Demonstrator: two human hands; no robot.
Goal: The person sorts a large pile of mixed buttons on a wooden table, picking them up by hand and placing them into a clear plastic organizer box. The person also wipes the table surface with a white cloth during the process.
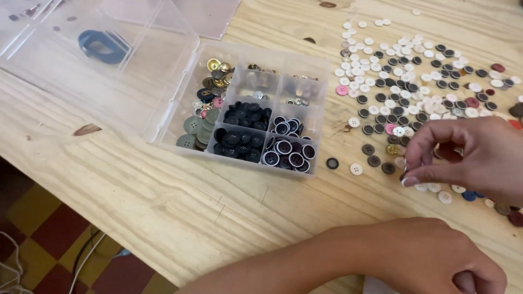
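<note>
Right hand [471, 155] hovers over loose buttons [414, 87] beside clear compartment box [253, 111].

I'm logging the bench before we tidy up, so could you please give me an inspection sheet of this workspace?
Surface: pale wooden table.
Job's things: loose buttons spread at right; clear compartment box sorted by kind, its lid open.
Clutter: small brown scrap on the wood.
Grippers: right hand with fingertips pinched over the buttons, contents hidden; left hand closed, resting near the table edge.
Cables: white and dark cords on the floor.
Surroundings: red and yellow checkered floor.
</note>
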